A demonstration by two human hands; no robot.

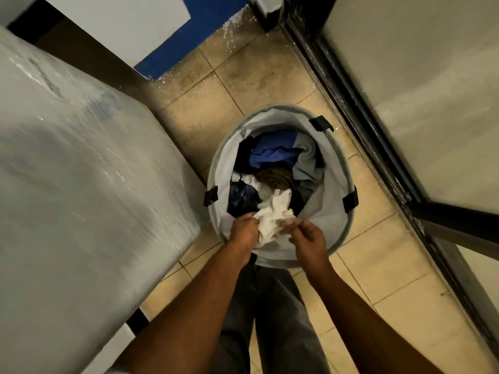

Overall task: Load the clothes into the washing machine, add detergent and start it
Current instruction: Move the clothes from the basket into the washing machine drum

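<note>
Grey trousers (270, 319): nearest the camera, below both forearms; the person stands right against the near rim of the basket.
Left hand (244, 234): fingers curled round the near-left part of a crumpled white cloth (272, 220); grip closed on it.
Right hand (307, 240): fingertips pinched together at the cloth's right edge; whether they truly have hold of the fabric or only touch it, cannot tell for sure, but it reads as a pinch.
White cloth: bunched between the two hands, held over the near inner wall of the basket, its far end reaching toward the pile.
Laundry basket (332, 222): round, pale grey fabric, black tabs on the rim; sits on the floor directly under and beyond the hands.
Clothes in basket: a mixed pile just beyond the hands; dark navy piece (241, 194) to the left, brown-olive piece (275, 176) past the cloth, blue garment (272, 152) and light grey one (307, 160) farthest.
Floor (237, 85): beige tiles, dirty, white flecks at the far end.
Left of the hands: large pale grey surface (67, 171), blurred; what it is cannot be told.
Right of the hands: dark door frame (359, 117) running away from the person.
Far wall (189, 39): blue band above the floor.
</note>
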